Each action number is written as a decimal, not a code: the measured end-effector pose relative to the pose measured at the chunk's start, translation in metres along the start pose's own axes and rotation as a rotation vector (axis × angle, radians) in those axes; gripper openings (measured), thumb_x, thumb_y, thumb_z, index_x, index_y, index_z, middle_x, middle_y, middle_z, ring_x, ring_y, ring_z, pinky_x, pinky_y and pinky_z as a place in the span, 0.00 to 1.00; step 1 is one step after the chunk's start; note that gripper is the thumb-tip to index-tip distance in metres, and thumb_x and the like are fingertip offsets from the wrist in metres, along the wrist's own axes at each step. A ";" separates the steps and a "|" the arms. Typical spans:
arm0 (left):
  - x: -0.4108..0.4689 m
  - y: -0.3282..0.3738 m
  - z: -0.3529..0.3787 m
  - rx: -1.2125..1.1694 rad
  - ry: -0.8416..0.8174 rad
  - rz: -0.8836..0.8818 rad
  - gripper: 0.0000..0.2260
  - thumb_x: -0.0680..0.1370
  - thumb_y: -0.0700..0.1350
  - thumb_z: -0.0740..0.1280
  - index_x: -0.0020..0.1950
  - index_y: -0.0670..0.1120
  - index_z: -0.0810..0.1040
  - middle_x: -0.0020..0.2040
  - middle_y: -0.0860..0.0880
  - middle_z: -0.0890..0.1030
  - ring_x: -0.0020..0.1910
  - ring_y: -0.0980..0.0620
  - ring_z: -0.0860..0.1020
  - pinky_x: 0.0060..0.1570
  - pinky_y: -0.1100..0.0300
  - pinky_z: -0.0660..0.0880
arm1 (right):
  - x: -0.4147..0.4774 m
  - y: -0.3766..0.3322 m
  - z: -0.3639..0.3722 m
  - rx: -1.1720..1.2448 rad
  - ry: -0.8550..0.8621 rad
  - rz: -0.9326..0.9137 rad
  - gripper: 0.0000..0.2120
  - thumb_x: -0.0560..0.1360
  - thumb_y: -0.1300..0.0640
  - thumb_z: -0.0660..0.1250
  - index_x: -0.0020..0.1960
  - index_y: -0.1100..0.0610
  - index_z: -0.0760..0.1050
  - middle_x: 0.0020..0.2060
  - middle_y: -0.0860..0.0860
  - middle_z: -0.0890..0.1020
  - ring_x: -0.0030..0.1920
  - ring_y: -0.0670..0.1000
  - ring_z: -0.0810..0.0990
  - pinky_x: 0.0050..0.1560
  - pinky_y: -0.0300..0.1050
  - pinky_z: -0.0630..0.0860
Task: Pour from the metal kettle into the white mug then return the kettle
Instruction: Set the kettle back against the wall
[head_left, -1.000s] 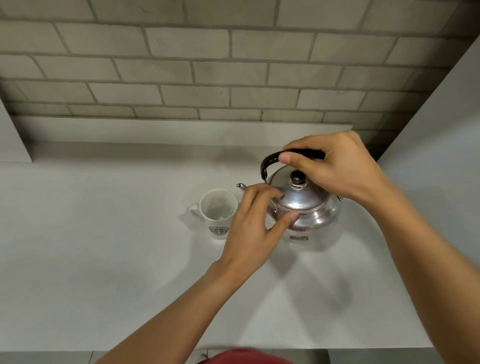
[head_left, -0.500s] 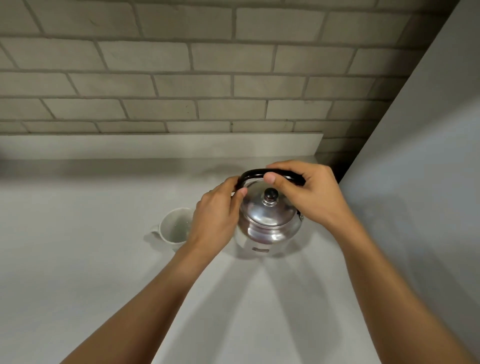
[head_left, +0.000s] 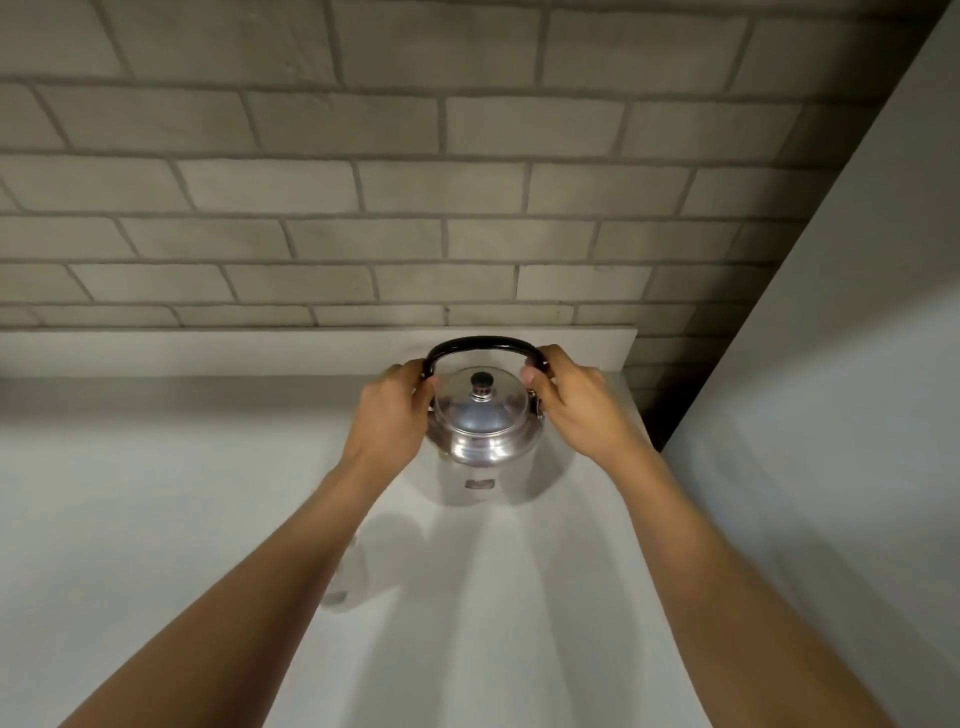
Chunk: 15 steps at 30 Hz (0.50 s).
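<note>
The metal kettle (head_left: 480, 431), shiny with a black lid knob and an upright black handle, is at the back of the white counter, close to the low ledge. My left hand (head_left: 392, 415) clasps its left side at the handle's base. The handle's right end is gripped by my right hand (head_left: 576, 410). The spout is hidden behind my left hand. The white mug (head_left: 387, 551) is nearer to me and to the left of the kettle. It is blurred and mostly covered by my left forearm. Its contents cannot be made out.
The glossy white counter (head_left: 156, 519) mirrors the kettle. A low white ledge (head_left: 208, 351) runs along a grey brick wall (head_left: 363, 182) behind it. A tall white panel (head_left: 831, 415) closes the right side, with a dark gap at the back corner.
The kettle has moved away from the mug toward the back ledge. My left hand has slid up to the handle's left base and my right hand to its right end. The view has tilted upward.
</note>
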<state>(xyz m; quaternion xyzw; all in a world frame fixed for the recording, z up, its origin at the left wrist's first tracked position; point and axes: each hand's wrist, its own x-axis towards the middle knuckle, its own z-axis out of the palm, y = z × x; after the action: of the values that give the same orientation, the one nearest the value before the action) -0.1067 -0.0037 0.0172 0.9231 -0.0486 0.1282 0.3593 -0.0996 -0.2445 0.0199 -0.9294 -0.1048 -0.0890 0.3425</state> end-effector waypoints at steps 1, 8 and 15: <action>0.010 -0.004 0.002 0.008 -0.003 -0.011 0.11 0.85 0.45 0.62 0.58 0.41 0.81 0.49 0.42 0.84 0.46 0.42 0.80 0.39 0.59 0.67 | 0.010 0.002 0.005 -0.001 0.004 0.004 0.16 0.86 0.47 0.59 0.64 0.58 0.75 0.44 0.56 0.85 0.47 0.62 0.85 0.43 0.51 0.77; 0.068 -0.028 0.019 0.043 -0.107 -0.144 0.12 0.85 0.46 0.62 0.61 0.41 0.80 0.52 0.41 0.85 0.51 0.40 0.82 0.51 0.51 0.76 | 0.069 0.023 0.035 0.022 -0.071 0.118 0.16 0.86 0.44 0.58 0.65 0.54 0.74 0.42 0.53 0.81 0.45 0.61 0.82 0.43 0.49 0.74; 0.092 -0.045 0.035 0.097 -0.176 -0.185 0.12 0.85 0.46 0.61 0.60 0.41 0.80 0.52 0.41 0.85 0.49 0.43 0.79 0.47 0.54 0.72 | 0.088 0.046 0.061 0.097 -0.089 0.139 0.16 0.86 0.45 0.58 0.66 0.55 0.74 0.47 0.56 0.83 0.47 0.60 0.82 0.46 0.51 0.79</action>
<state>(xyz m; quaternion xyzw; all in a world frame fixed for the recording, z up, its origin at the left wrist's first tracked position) -0.0026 0.0057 -0.0117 0.9477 0.0118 0.0153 0.3187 0.0023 -0.2275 -0.0332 -0.9198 -0.0592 -0.0183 0.3874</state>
